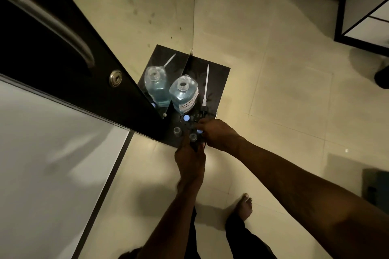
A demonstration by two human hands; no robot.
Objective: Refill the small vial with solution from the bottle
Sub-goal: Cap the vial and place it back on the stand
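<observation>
A small black surface (220, 82) stands against a mirror (134, 17), above a pale tiled floor (273, 69). At its middle stands the bottle (183, 93), uncapped, its neck open and blue solution inside; a white handwritten label faces the person. The mirror shows the bottle's reflection just to its left. Beside the bottle on the right lies a pump head with its long white tube (206, 86), the tube pointing away from the person.

At the near edge the left hand (190, 161) reaches up from below, its fingers curled round the small vial (193, 137), which is upright with its mouth open. A second clear vial (177, 131) stands just to its left, apart from the hand. The right hand (219, 134) comes in from the right, fingers bent toward a pale blue cap (199, 132) just beside the held vial; in this dim light I cannot tell whether they pinch it. Another pale blue cap (186, 118) sits near the bottle's base. A bare foot (245, 206) stands on the floor below.
</observation>
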